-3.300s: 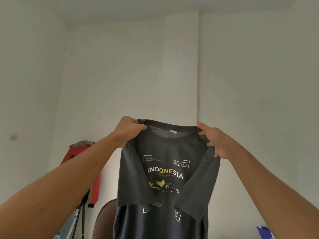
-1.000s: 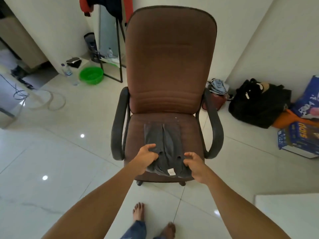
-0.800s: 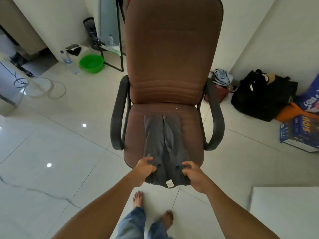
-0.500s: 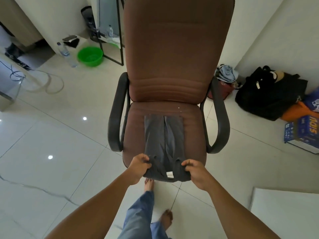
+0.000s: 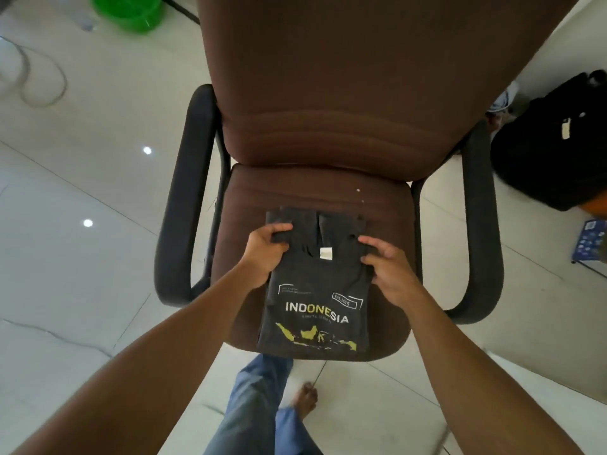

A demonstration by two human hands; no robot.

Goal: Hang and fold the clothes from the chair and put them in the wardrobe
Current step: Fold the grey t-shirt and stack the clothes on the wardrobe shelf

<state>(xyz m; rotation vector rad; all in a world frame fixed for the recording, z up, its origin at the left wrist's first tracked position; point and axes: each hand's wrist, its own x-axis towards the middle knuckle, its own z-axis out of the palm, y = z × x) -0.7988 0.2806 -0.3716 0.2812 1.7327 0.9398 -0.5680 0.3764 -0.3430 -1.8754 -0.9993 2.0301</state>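
A dark grey T-shirt (image 5: 313, 310) with an "INDONESIA" print and a yellow map lies folded into a narrow rectangle on the seat of a brown office chair (image 5: 328, 182). Its collar end with a white label is folded over onto the lower half, print side up. My left hand (image 5: 267, 249) grips the folded collar edge on the left. My right hand (image 5: 387, 269) holds the same edge on the right, thumb and fingers pinching the cloth.
Black armrests (image 5: 179, 224) flank the seat. A green basin (image 5: 129, 9) stands on the white tiled floor at top left, beside a loop of cable (image 5: 42, 77). A black bag (image 5: 555, 149) and a blue box (image 5: 591, 244) lie to the right. My bare foot (image 5: 305, 399) is below the seat.
Both hands have carried the shirt's collar end from the seat's front edge up and over onto the rest, so the printed side now faces up. The camera has come closer.
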